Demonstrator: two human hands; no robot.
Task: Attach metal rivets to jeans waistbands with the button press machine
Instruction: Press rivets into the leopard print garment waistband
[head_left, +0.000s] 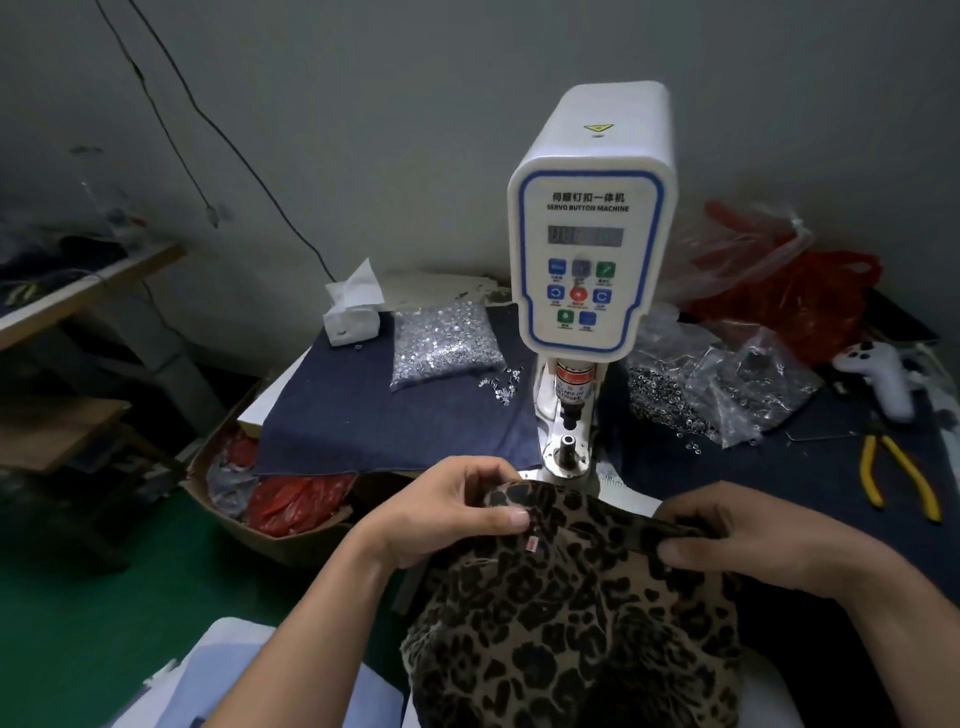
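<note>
My left hand (447, 512) covers the waistband end; fingertips tucked under cloth. Jeans (571, 613) run off the bottom edge. Machine (587, 249) display unreadable, blurred. Button captions too small.

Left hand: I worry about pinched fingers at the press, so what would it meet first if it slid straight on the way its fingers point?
Probably the right hand, across the leopard-print waistband that the left hand pinches; depth is unclear.
</note>
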